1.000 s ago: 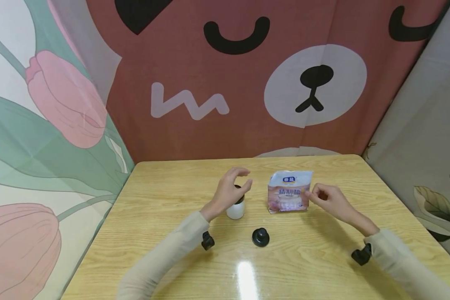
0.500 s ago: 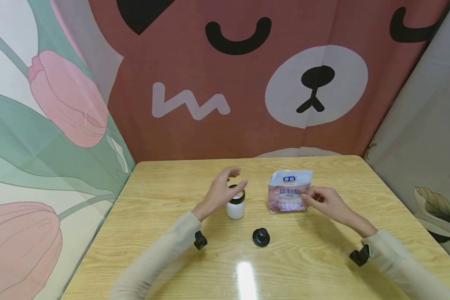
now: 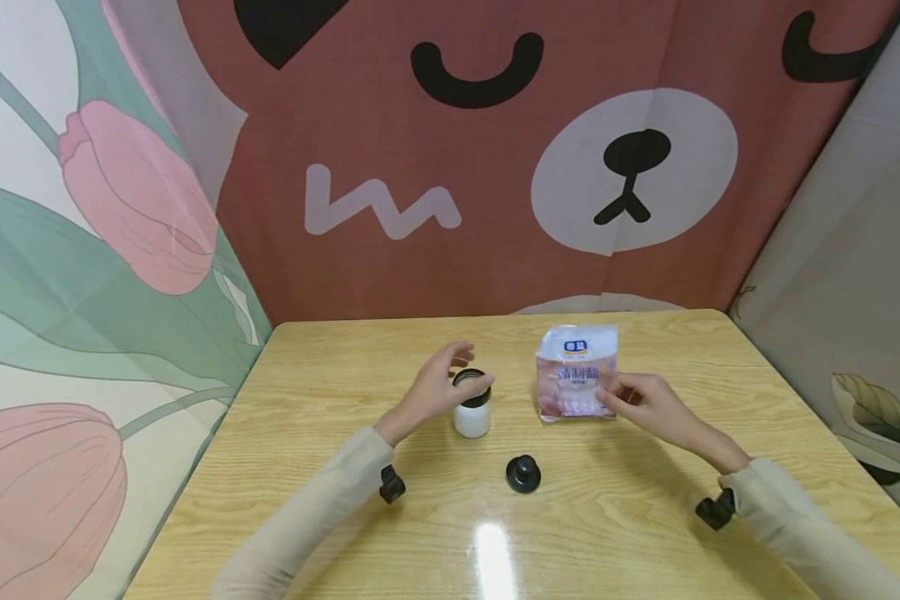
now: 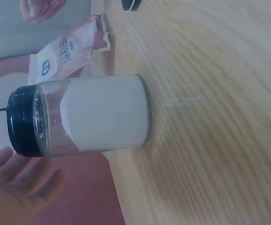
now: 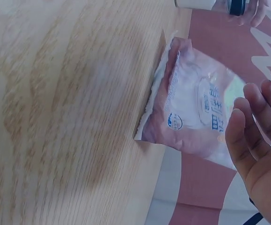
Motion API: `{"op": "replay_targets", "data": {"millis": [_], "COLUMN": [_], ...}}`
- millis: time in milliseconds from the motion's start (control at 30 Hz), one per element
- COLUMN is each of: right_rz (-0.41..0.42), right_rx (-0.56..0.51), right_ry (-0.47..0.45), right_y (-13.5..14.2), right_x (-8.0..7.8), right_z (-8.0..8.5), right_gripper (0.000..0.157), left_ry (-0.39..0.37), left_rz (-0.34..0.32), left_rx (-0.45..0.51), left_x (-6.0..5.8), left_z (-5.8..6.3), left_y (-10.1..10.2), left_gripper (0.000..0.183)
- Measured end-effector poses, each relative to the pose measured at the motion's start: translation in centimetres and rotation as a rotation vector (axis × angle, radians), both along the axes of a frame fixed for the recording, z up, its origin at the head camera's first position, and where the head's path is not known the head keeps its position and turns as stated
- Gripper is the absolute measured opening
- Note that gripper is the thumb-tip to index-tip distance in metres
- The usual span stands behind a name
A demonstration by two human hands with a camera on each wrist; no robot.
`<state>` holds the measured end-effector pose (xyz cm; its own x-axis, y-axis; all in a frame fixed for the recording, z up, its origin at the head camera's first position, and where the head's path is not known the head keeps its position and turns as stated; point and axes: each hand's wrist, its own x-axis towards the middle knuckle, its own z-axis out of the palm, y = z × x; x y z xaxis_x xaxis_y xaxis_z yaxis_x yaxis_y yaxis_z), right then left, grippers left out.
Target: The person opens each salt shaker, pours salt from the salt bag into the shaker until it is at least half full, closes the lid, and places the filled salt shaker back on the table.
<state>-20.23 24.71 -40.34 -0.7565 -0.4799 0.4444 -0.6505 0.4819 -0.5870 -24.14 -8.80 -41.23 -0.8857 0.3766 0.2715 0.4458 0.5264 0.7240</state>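
Note:
A clear jar (image 4: pixel 102 112) holding white contents stands upright, its black rim (image 3: pixel 473 392) uncovered. My left hand (image 3: pixel 429 390) is beside the jar, fingers relaxed, with the thumb overlapping the rim in the head view. To the right, a pink and white bag of salt (image 3: pixel 576 375) rests on its bottom edge and leans backward. My right hand (image 3: pixel 656 408) is at the bag's right side, its fingers (image 5: pixel 254 133) loosely bent and overlapping the bag in the right wrist view. In the left wrist view a gap shows between that hand and the bag.
A black knobbed lid (image 3: pixel 522 474) lies on the wooden table (image 3: pixel 592 525), in front of the jar and bag. Behind the table's back edge hangs a reddish-brown curtain (image 3: pixel 390 275) with a bear's face.
My left hand has drawn back leftward, uncovering the jar's rim. My right hand has moved slightly left against the bag in the head view, and the bag has tipped backward.

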Motion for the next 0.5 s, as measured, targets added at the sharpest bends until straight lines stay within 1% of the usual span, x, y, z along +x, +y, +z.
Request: {"op": "replay_targets", "data": {"millis": [167,267,400,500], "right_rz": [0.011,0.028,0.041,0.046], "right_rx": [0.008,-0.006,-0.005,0.003], "right_ry": [-0.007,-0.014,-0.003,0.002], "right_y": [-0.3,-0.4,-0.1,0.3], "right_x": [0.1,0.0,-0.9,-1.6], "right_z": [0.2,-0.1,-1.4,-2.5], "right_gripper": [0.017,0.016,0.014,0.011], "left_ry": [-0.021,-0.03,-0.012,0.007], "left_rz": [-0.013,-0.022,-0.029,-0.042], "left_rx": [-0.045,-0.07,-0.102,-0.121], "left_x": [0.0,0.0,0.1,0.1], "left_z": [-0.3,-0.7,-1.1,-1.4], "left_y": [-0.4,-0.6,-0.7,-0.8], "left_gripper": [0.073,0.078,0.081,0.08]}}
